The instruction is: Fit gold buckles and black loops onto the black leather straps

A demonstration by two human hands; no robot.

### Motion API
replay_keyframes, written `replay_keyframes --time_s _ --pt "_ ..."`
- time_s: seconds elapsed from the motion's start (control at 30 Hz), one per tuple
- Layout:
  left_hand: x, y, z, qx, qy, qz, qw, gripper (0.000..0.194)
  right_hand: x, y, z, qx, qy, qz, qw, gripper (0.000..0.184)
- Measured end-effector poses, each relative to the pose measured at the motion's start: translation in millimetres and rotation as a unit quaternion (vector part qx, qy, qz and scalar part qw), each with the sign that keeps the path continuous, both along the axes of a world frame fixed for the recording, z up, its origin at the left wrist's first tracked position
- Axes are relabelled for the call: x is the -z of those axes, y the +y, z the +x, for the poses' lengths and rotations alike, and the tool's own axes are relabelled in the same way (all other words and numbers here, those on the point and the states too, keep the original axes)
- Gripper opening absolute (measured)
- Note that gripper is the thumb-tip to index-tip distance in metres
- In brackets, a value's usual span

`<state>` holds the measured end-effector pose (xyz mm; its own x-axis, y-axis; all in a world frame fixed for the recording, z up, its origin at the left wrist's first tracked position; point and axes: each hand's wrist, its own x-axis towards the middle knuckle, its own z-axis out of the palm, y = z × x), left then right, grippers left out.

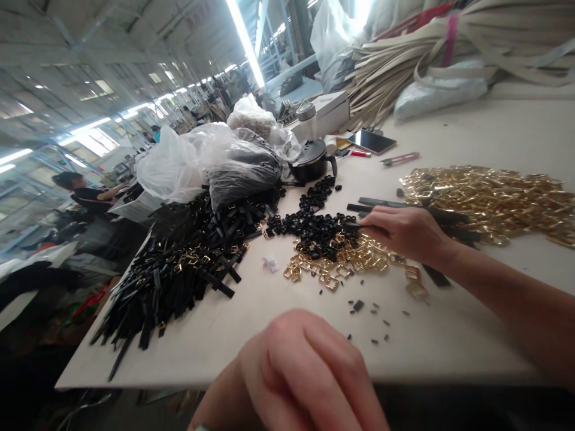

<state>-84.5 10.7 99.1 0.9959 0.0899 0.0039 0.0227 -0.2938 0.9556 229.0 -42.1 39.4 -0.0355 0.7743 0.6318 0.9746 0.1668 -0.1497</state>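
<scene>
My right hand (404, 230) reaches out over the table (449, 335) and pinches the end of a black strap (353, 227) beside a heap of small black loops (314, 224). Loose gold buckles (354, 260) lie just under and in front of it. My left hand (300, 371) hangs close to the camera at the table's near edge, its fingers curled into a loose fist; what is in it, if anything, is hidden. A big pile of finished black straps with gold buckles (179, 269) lies to the left.
A large heap of gold buckles (489, 197) sits at the right. Plastic bags (211, 158), a black pot (312, 160), a phone (372, 141) and a bundle of beige strips (431, 54) crowd the back. A person (85, 194) sits far left.
</scene>
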Motion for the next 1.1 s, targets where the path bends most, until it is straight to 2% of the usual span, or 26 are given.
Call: replay_keyframes --time_s 0.07,0.17,0.23,0.3,0.37,0.5,0.67,0.77,0.83,0.9,1.0,1.07,1.1 --pt "4.5 30 18 -0.125 -0.044 -0.022 0.991 0.039 0.2 0 1 0.001 0.007 -0.005 1.000 0.025" --pt "20.2 78 44 -0.330 -0.074 -0.070 0.939 0.029 -1.5 0 3 0.013 0.007 -0.017 1.000 0.027" --pt "33.4 101 56 -0.389 -0.040 -0.071 0.918 0.030 -2.7 0 6 0.024 0.001 -0.022 0.999 0.027" --pt "45.2 113 65 -0.391 -0.008 -0.044 0.919 0.029 -3.1 0 9 0.037 0.000 -0.022 0.999 0.026" --pt "54.3 117 72 -0.369 0.010 -0.002 0.929 0.026 -2.7 1 13 0.048 0.001 -0.023 0.999 0.025" --pt "65.2 120 94 -0.344 0.023 0.112 0.932 0.017 0.0 2 18 0.063 0.004 -0.026 0.998 0.025" --pt "64.6 135 122 -0.335 0.006 0.288 0.897 0.014 3.8 4 20 0.061 0.013 -0.023 0.998 0.025" --pt "60.3 142 138 -0.282 0.021 0.417 0.864 0.016 5.1 4 20 0.058 0.017 -0.028 0.998 0.024" --pt "58.9 144 147 -0.251 0.049 0.463 0.849 0.015 5.4 4 20 0.054 0.015 -0.034 0.998 0.023" --pt "59.3 145 156 -0.242 0.068 0.475 0.843 0.010 5.3 3 18 0.048 0.019 -0.036 0.998 0.022" --pt "60.5 146 160 -0.272 0.047 0.448 0.850 0.006 4.7 3 16 0.038 0.033 -0.034 0.998 0.020" --pt "60.2 141 155 -0.319 0.020 0.371 0.872 0.005 3.4 3 13 0.029 0.038 -0.030 0.998 0.021" --pt "59.6 137 149 -0.343 0.006 0.305 0.888 0.008 2.5 2 11 0.023 0.039 -0.026 0.999 0.021"
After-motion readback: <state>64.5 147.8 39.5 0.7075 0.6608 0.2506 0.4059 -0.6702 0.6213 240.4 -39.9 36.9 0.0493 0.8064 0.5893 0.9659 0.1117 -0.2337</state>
